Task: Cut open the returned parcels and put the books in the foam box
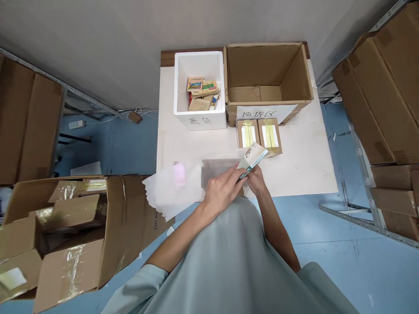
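Observation:
A small printed box (pixel 253 156), cream and white with a green band, is held tilted near the table's front edge. My left hand (pixel 222 186) grips its lower left end, fingers bent over it. From the right, my right hand (pixel 256 179) closes around the lower end, its fingertips partly hidden. Beneath my left hand lies a greyish clear plastic sheet (pixel 216 168). Left of that, a white foam wrapping sheet (pixel 163 187) hangs over the front edge with a small pink item (pixel 179 174) on it. Two taped brown boxes (pixel 248 134) with white labels stand just beyond the held box.
At the back of the white table (pixel 304 174) stand a white foam bin (pixel 200 117) holding several small printed boxes and a large open carton (pixel 262 107). A big carton (pixel 131 218) of taped boxes sits at left. Shelves with cartons (pixel 389 96) flank the table.

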### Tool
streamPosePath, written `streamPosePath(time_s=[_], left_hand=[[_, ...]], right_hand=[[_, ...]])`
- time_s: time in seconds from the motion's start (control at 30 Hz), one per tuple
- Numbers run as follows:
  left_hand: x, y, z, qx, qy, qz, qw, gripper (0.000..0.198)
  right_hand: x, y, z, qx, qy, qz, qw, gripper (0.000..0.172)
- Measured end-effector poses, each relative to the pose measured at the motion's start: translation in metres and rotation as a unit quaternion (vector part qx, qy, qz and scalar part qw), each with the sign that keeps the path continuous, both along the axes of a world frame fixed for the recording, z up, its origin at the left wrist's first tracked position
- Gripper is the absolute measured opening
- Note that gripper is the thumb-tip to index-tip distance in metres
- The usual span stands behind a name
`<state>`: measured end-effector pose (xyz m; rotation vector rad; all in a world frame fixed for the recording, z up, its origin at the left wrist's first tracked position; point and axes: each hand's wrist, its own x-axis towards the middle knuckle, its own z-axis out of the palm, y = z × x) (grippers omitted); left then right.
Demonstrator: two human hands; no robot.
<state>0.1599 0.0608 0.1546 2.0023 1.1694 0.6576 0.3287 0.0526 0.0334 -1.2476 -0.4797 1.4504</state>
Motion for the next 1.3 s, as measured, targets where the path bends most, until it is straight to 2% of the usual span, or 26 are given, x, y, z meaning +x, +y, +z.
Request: streamPosePath(time_s=[0.1,0.17,0.23,0.33,0.47,0.53,0.6,0.67,0.77,0.9,1.0,1.07,1.13,1.2,1.3], left_hand=[[0.002,0.017,-0.010,-0.071,-0.098,0.074,0.990,0.035],[0.000,0.033,-0.023,-0.133,-0.165,0.135,0.968,0.048],[-0.004,0.050,-0.039,-0.181,-0.217,0.192,0.940,0.063],[-0.004,0.070,-0.068,-0.228,-0.270,0.246,0.902,0.081],[0.014,0.078,-0.096,-0.294,-0.313,0.259,0.865,0.090],[0.027,0.075,-0.102,-0.328,-0.339,0.243,0.847,0.089],[0.036,0.070,-0.106,-0.352,-0.370,0.226,0.829,0.087],[0.039,0.067,-0.108,-0.363,-0.387,0.228,0.817,0.086],[0.029,0.065,-0.111,-0.363,-0.371,0.255,0.816,0.089],[-0.001,0.052,-0.112,-0.359,-0.331,0.248,0.836,0.094],[-0.023,0.037,-0.111,-0.353,-0.291,0.213,0.864,0.089],[-0.035,0.035,-0.110,-0.339,-0.276,0.203,0.876,0.088],[-0.044,0.047,-0.105,-0.311,-0.257,0.215,0.889,0.090],[-0.052,0.074,-0.091,-0.263,-0.237,0.236,0.905,0.094],[-0.059,0.132,-0.047,-0.146,-0.231,0.228,0.934,0.107]], right_hand=[[0.018,0.002,-0.006,-0.002,0.015,-0.039,0.999,0.059],[0.031,0.004,-0.004,0.004,0.002,-0.043,0.999,0.060],[0.041,0.006,0.005,0.013,-0.026,-0.043,0.999,0.058],[0.045,0.010,0.029,0.041,-0.085,-0.039,0.995,0.054],[0.023,0.011,0.067,0.123,-0.180,0.001,0.976,0.035],[0.008,0.008,0.079,0.169,-0.239,0.038,0.955,0.024],[-0.003,0.005,0.086,0.200,-0.291,0.062,0.934,0.020],[-0.005,0.004,0.086,0.218,-0.311,0.063,0.923,0.020],[0.008,0.007,0.080,0.210,-0.292,0.038,0.932,0.021],[0.041,0.007,0.059,0.135,-0.287,0.021,0.948,0.040],[0.060,0.004,0.040,0.086,-0.323,0.068,0.940,0.051],[0.064,0.008,0.032,0.070,-0.315,0.103,0.941,0.057],[0.059,0.024,0.033,0.068,-0.284,0.130,0.948,0.062],[0.049,0.054,0.046,0.091,-0.251,0.145,0.953,0.067],[0.028,0.116,0.086,0.189,-0.246,0.118,0.943,0.069]])
